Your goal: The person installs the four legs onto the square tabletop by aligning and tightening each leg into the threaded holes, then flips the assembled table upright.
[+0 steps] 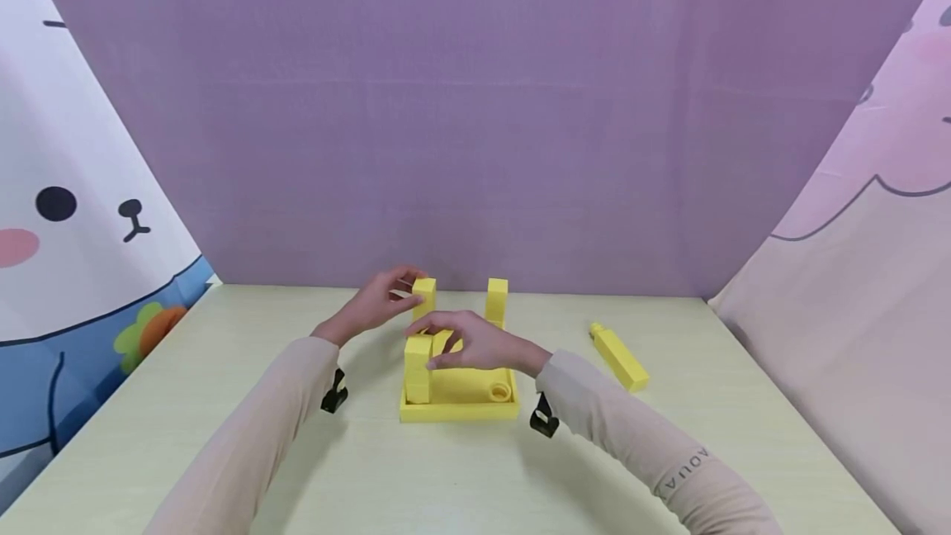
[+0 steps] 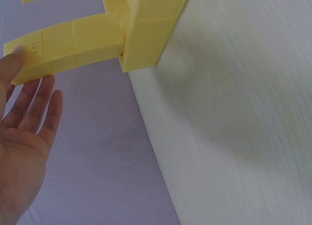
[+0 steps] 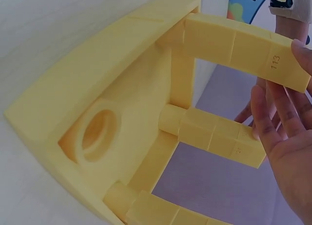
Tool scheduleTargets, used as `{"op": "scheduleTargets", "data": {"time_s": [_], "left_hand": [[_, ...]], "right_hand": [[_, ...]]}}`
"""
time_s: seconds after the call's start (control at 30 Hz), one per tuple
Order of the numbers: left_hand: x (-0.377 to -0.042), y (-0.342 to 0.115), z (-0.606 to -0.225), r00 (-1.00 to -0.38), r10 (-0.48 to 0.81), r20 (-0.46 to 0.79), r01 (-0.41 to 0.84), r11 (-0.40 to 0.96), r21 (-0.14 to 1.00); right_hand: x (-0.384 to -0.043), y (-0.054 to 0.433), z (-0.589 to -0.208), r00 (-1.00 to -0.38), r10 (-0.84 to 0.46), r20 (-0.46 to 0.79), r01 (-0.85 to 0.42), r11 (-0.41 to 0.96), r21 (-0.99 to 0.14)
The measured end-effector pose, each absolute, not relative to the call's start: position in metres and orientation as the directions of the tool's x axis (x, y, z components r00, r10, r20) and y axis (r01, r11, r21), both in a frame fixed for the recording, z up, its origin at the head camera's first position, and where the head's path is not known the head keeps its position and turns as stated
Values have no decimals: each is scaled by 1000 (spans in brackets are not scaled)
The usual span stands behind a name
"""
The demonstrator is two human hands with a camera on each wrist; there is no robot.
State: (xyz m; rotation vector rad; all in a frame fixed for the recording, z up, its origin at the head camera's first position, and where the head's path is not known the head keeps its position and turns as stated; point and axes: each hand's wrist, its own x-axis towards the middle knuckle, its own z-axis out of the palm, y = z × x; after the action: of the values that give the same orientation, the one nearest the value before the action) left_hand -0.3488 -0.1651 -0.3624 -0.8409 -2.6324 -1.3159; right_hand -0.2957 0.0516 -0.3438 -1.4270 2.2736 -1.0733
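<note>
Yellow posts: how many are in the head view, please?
4: near-left post, far-left post, far-right post, all upright in the tray; loose post lying to the right.

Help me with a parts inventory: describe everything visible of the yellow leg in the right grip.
The yellow leg is a smooth, square-sided, plastic-looking block with faint lines across it and what reads as 113 near its top. In the head view it stands upright at the near left corner of the yellow base, its lower end inside the rim. The right grip has thumb and fingers about its upper end; how firmly the leg is fixed cannot be told.
</note>
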Motion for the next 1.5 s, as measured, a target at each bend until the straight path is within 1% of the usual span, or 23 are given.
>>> {"op": "scheduleTargets", "data": {"time_s": [0.13, 0.27, 0.47, 0.73, 1.1, 1.5], "left_hand": [[-349, -165, -362, -843, 440, 309, 510, 475, 717], [-349, -166, -363, -842, 440, 312, 513, 473, 716], [-350, -166, -363, -845, 436, 311, 509, 474, 719], [-350, -166, -363, -849, 432, 303, 499, 471, 728], [-347, -165, -361, -840, 435, 325, 518, 464, 719], [-347, -163, -363, -835, 445, 324, 524, 462, 716]], "right_hand": [[-292, 51, -345, -522, -833, 182, -664, 263, -699], [-287, 49, -348, -577, -787, 216, -657, 290, -696], [-280, 46, -351, -657, -716, 236, -619, 333, -711], [-269, 41, -353, -715, -641, 281, -606, 366, -706], [-263, 36, -357, -750, -575, 328, -616, 426, -662], [-261, 34, -357, -754, -552, 356, -631, 460, -625]]}}
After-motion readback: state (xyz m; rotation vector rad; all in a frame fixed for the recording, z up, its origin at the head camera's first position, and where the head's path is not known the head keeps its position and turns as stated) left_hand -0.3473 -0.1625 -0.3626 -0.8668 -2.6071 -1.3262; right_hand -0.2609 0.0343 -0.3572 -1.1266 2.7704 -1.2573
